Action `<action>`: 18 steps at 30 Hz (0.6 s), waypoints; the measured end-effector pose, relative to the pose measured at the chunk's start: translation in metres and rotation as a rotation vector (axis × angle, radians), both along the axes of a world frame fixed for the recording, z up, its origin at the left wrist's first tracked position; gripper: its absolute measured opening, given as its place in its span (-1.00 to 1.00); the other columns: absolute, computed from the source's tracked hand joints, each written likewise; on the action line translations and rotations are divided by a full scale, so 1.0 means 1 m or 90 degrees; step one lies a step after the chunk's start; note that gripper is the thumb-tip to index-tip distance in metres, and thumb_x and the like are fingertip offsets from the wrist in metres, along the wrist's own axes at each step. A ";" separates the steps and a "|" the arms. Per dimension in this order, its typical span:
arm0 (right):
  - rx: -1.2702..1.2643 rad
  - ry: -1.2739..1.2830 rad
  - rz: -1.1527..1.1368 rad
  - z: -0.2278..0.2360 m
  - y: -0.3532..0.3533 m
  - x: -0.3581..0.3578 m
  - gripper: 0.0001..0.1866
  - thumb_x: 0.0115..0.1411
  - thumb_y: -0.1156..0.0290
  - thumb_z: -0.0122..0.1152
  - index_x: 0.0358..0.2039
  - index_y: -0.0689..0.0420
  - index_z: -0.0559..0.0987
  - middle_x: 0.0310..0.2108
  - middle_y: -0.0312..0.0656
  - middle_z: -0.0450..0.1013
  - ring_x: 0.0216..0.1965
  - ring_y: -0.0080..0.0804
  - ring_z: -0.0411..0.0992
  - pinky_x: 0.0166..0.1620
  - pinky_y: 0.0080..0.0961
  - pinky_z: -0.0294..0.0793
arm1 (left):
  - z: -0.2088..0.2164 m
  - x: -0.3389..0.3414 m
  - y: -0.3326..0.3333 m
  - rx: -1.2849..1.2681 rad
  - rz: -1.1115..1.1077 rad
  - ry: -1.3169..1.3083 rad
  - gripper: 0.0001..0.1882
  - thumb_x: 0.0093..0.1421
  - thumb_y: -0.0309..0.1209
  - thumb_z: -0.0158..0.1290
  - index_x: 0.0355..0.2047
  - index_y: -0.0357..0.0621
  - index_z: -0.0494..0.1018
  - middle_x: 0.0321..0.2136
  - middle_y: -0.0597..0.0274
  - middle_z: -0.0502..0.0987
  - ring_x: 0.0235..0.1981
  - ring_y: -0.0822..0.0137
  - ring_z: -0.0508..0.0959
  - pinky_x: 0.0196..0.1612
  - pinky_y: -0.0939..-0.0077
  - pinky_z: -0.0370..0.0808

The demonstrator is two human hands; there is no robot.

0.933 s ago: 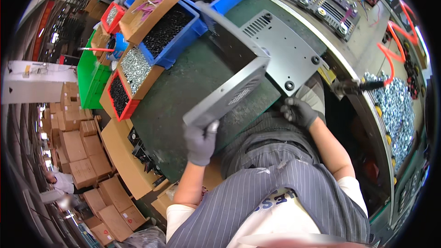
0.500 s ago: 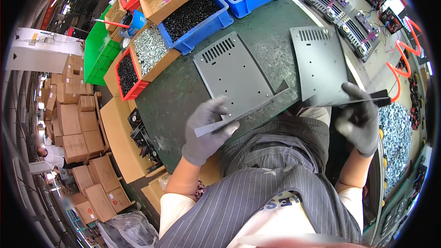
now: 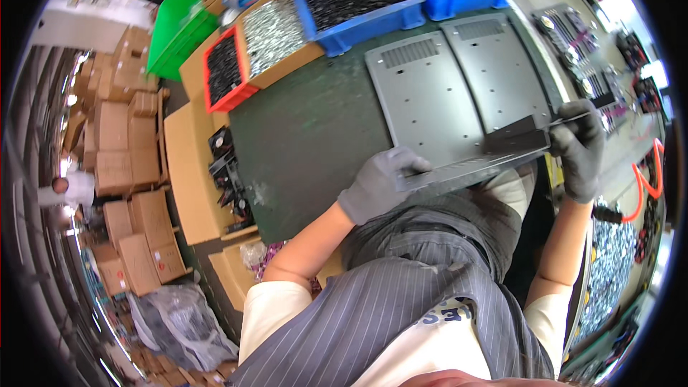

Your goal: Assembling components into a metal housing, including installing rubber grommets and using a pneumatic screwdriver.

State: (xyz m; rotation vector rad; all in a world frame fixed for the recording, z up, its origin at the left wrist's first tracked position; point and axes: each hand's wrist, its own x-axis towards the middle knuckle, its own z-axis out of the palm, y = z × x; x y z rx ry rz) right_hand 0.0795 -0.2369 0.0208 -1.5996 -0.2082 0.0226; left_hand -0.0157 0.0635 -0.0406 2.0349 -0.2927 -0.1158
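Observation:
Two grey sheet-metal panels lie side by side, each with a row of slots at the far end and small holes. My left hand (image 3: pixel 383 185), in a grey glove, pinches the near left end of the left panel (image 3: pixel 426 104), by its dark raised lip. My right hand (image 3: pixel 579 150), gloved too, is closed at the near right corner of the right panel (image 3: pixel 505 75), where a thin edge shows between its fingers. Dark upturned lips run along the near edges between my hands. Where the lips overlap I cannot tell which belongs to which panel.
The panels rest on a green worktable (image 3: pixel 308 129). Beyond are blue bins (image 3: pixel 358 25) of black parts, a red bin (image 3: pixel 228 72) and a carton of silvery screws (image 3: pixel 272 32). Slotted assemblies (image 3: pixel 573 46) and a coiled orange hose (image 3: pixel 648 186) are at right. Stacked cartons (image 3: pixel 118 150) stand left.
The panels, apart before, now lie against each other. My right hand has closed on the right panel's corner. The view has shifted, so the bins appear further right.

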 end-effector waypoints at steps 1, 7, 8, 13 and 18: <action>0.021 0.010 -0.033 -0.006 -0.003 0.003 -0.73 0.00 0.58 0.14 -0.24 0.28 0.39 -0.70 -0.32 0.34 -0.68 -0.60 0.32 -0.51 -0.66 0.37 | -0.002 0.002 -0.002 -0.019 -0.010 -0.003 -0.79 -0.03 -0.49 0.16 -0.33 -0.22 0.50 -0.43 0.17 0.49 -0.39 0.27 0.51 -0.29 0.43 0.44; 0.038 -0.121 -0.114 -0.005 0.009 -0.015 -0.29 0.08 0.29 0.15 0.17 0.36 0.14 -0.56 -0.29 0.33 -0.48 -0.57 0.33 -0.31 -0.62 0.35 | -0.006 0.002 -0.012 0.025 0.066 -0.049 -0.79 -0.03 -0.46 0.17 -0.33 -0.19 0.50 -0.46 0.17 0.48 -0.42 0.23 0.49 -0.30 0.39 0.43; 0.035 -0.132 -0.142 -0.007 0.004 -0.020 -0.32 0.10 0.28 0.13 0.16 0.35 0.17 -0.57 -0.29 0.33 -0.48 -0.56 0.33 -0.32 -0.62 0.36 | -0.006 0.004 -0.013 0.014 0.031 -0.050 -0.79 -0.03 -0.46 0.17 -0.33 -0.19 0.50 -0.46 0.17 0.48 -0.42 0.23 0.49 -0.30 0.39 0.43; -0.030 -0.178 -0.350 -0.026 -0.060 -0.083 -0.57 0.18 0.30 -0.01 -0.02 0.34 0.36 -0.47 -0.18 0.41 -0.44 -0.52 0.37 -0.31 -0.59 0.39 | -0.008 0.006 -0.017 0.054 0.117 -0.124 -0.83 -0.09 -0.48 0.20 -0.42 -0.17 0.51 -0.53 0.17 0.48 -0.49 0.23 0.48 -0.39 0.45 0.43; -0.002 -0.164 -0.658 -0.037 -0.134 -0.134 -0.68 0.22 0.42 -0.12 -0.07 0.32 0.41 -0.46 -0.20 0.42 -0.43 -0.49 0.40 -0.31 -0.59 0.40 | -0.014 0.005 -0.017 0.105 0.101 -0.201 -0.77 -0.07 -0.43 0.20 -0.36 -0.20 0.51 -0.52 0.15 0.48 -0.47 0.22 0.48 -0.35 0.42 0.43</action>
